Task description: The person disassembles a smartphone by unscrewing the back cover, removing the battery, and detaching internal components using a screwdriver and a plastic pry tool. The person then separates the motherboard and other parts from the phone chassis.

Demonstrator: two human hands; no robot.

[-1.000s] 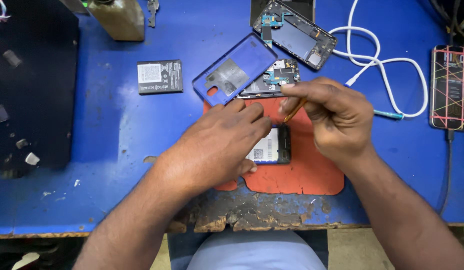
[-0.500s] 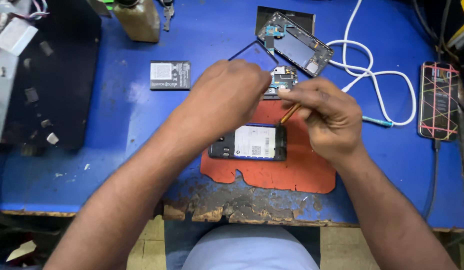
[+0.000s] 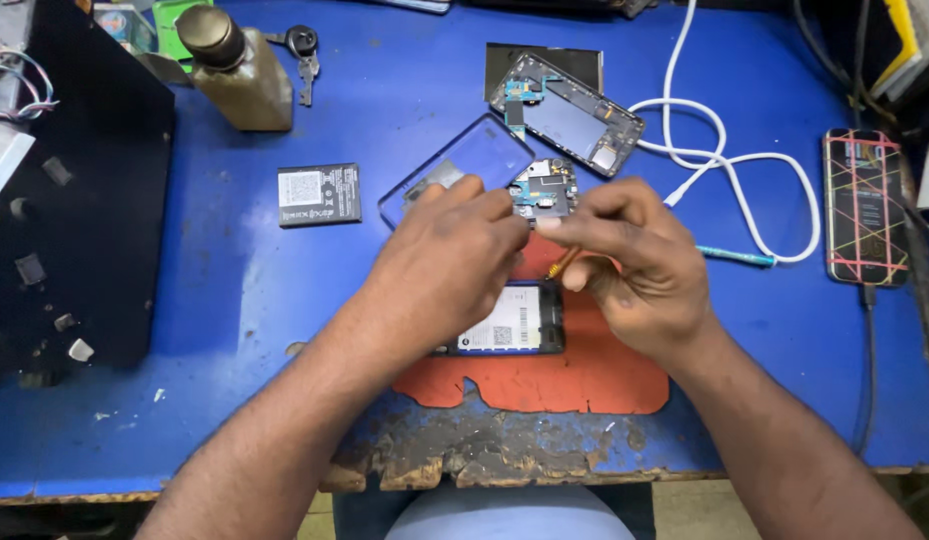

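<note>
My left hand point(image 3: 449, 262) and my right hand point(image 3: 639, 265) meet fingertip to fingertip just below a small circuit board point(image 3: 544, 190). The left fingers are pinched together; I cannot make out anything small between them. My right hand holds a thin orange-handled tool point(image 3: 559, 263), tucked under its fingers. Beneath both hands an opened black phone point(image 3: 514, 322) lies on a worn red mat point(image 3: 584, 375), its white-labelled inside facing up. A blue back cover point(image 3: 464, 160) lies just beyond my left hand.
On the blue table point(image 3: 234, 290) lie a loose battery point(image 3: 319, 195), a stripped phone frame point(image 3: 569, 112), a white cable point(image 3: 729, 160), a teal tool point(image 3: 734, 257) and a phone with red bands point(image 3: 864, 205). A bottle point(image 3: 234, 70), keys point(image 3: 304, 55) and a black box point(image 3: 74, 200) stand left.
My left hand reached up over the blue cover, then pulled back towards me to meet the right fingertips. The right hand stayed over the mat with the tool.
</note>
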